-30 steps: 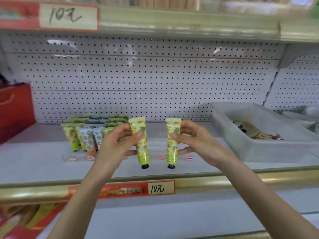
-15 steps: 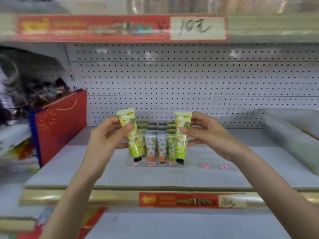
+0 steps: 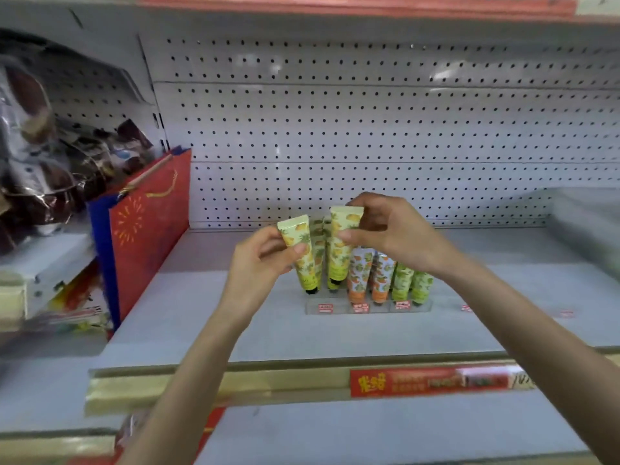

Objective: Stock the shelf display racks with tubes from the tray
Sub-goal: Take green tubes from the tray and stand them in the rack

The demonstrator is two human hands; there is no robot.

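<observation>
My left hand (image 3: 260,260) pinches a yellow-green pineapple-print tube (image 3: 300,255), cap down, tilted slightly, over the left end of a clear display rack (image 3: 335,308) on the shelf. My right hand (image 3: 392,229) pinches a second tube of the same print (image 3: 340,253) near its top, upright, its black cap at the rack's left slot. The rack holds orange-print tubes (image 3: 369,276) and green-print tubes (image 3: 411,283) standing cap down, with more rows behind. The clear tray (image 3: 590,223) is blurred at the right edge; its contents are hidden.
A red and blue gift bag (image 3: 144,236) stands on the shelf at the left. Wrapped goods (image 3: 50,156) fill the neighbouring bay. A white pegboard wall (image 3: 369,129) backs the shelf. A gold front rail with a red price label (image 3: 429,382) runs below.
The view swung left and nearer, so the tray slid to the right edge. Both hands carried their tubes to the rack's left end, and the two tubes are now closer together.
</observation>
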